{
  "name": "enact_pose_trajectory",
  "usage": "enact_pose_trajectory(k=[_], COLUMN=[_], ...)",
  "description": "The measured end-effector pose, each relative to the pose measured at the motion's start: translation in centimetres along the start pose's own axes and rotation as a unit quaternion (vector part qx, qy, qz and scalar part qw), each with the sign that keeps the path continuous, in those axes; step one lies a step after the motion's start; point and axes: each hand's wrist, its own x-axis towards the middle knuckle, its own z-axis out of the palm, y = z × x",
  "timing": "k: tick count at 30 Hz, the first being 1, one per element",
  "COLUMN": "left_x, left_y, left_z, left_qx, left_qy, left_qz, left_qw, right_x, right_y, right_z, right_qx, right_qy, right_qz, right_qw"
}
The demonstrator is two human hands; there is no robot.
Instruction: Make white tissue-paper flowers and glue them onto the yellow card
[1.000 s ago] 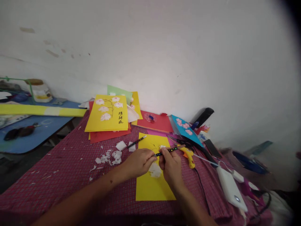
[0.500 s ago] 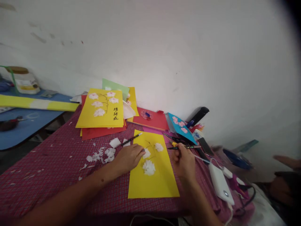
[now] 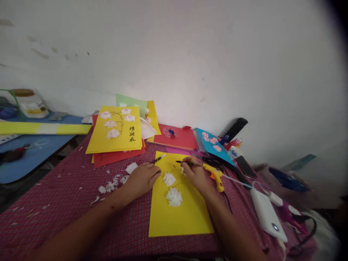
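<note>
A yellow sheet [image 3: 181, 223] lies on the table with white crinkled paper flowers, a lower one [image 3: 174, 197] and a smaller one [image 3: 169, 179] at its left, plus thin drawn stems. My right hand [image 3: 195, 174] is over the sheet's upper right, closed round a thin dark brush [image 3: 189, 164] whose tip points left near a stem; it partly hides another flower. My left hand [image 3: 143, 177] is at the sheet's left edge, fingers bent together; what they hold, if anything, is hidden. Beyond it lies a black dotted pen [image 3: 158, 159], partly covered.
White paper scraps [image 3: 110, 186] lie left of my hand. Finished flower cards [image 3: 114, 125] are stacked behind. On the right are a yellow glue gun [image 3: 216, 175], scissors [image 3: 210, 160], a blue card [image 3: 214, 146] and a white power bank [image 3: 268, 214] with cables.
My right hand has moved left with the brush, over the sheet. My left hand has drawn back from the flower to the sheet's left edge. The glue gun now shows fully.
</note>
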Motion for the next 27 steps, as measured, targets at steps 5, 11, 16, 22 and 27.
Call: enact_pose_trajectory(k=[5,11,16,22,27], left_x=[0.1,0.0,0.0,0.0,0.1], left_y=[0.1,0.1,0.0,-0.1,-0.1], left_z=[0.1,0.3,0.3,0.4,0.3], left_qx=[0.003,-0.003,0.003,0.005,-0.004], left_qy=[-0.005,-0.026,-0.025,-0.026,-0.024], left_qz=[0.012,0.01,0.01,0.006,0.008], left_qw=[1.0,1.0,1.0,1.0,1.0], right_x=[-0.7,-0.8,-0.6,-0.6,-0.7], right_y=[0.9,0.9,0.8,1.1,1.7], right_z=[1.1,0.9,0.8,1.0,1.0], right_qx=[0.016,0.01,0.008,-0.008,-0.005], right_qy=[0.002,-0.009,-0.012,-0.015,-0.004], right_qz=[0.022,0.012,0.033,0.034,0.047], right_qw=[1.0,1.0,0.999,0.999,0.999])
